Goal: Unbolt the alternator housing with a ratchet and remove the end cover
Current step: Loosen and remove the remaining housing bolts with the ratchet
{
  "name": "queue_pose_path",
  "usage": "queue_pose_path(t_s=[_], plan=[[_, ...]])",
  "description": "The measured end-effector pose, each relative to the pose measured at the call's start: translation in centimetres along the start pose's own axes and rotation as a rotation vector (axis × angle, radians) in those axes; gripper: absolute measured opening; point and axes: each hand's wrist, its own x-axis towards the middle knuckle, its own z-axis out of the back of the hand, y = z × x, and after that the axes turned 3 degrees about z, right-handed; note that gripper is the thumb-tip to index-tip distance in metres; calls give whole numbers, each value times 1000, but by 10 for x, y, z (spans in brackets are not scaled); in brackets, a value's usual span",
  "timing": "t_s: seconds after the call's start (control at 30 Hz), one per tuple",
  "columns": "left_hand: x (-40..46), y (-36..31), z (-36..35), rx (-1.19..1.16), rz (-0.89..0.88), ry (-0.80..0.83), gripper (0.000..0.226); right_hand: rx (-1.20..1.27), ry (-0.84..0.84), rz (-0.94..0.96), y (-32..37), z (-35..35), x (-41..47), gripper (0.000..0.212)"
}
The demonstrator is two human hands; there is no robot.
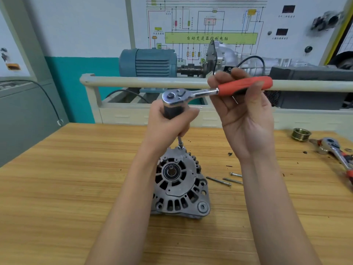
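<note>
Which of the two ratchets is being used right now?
The ratchet held up over the alternator, gripped by both hands. The other ratchet just lies untouched at the table's right edge.

Both forearms are bare to the elbow, and the left hand [168, 123] and right hand [246, 119] wear no gloves, rings or watch.

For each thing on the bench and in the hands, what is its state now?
Ratchet: held up, extension on a far-edge alternator bolt.
Left hand: grips the extension.
Right hand: holds the red handle.
Alternator: end cover still on.
Loose bolts: removed, lying on table.
Second ratchet: lying unused.
Pulley: off, on table.
</note>
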Motion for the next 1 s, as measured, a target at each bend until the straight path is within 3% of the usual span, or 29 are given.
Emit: queue_pose_path(t_s=[0.07, 0.13, 0.37, 0.43, 0.6, 0.67, 0.8, 0.93, 1.0], plan=[[-2, 0, 1, -16, -35, 125, 28, 102, -27, -44, -4, -3, 0, 35], [-3, 0, -3, 2, -36, 107, 30, 140, 7, -51, -5, -5, 0, 35], [6, 2, -6, -156, 69, -329, 33, -298, 306, 89, -3, -6, -5, 31], [5, 2, -4, -148, 57, -273, 34, -246, 267, 75, -5, -8, -5, 33], [-1, 1, 5, -32, -24, 139, 26, 103, 2, -37, -10, -12, -3, 37], [-3, -1, 1, 27, -7, 216, 29, 198, -32, -60, -14, -12, -3, 38], [-2, -5, -9, 24, 14, 36, 34, 219, -3, -40, -14, -9, -3, 34], [3, -4, -16, -105, 68, -295, 27, -70, 218, 22, -13, -6, -5, 27], [3, -3, -14, -118, 73, -317, 27, -137, 273, 0, -15, -5, -6, 31]])
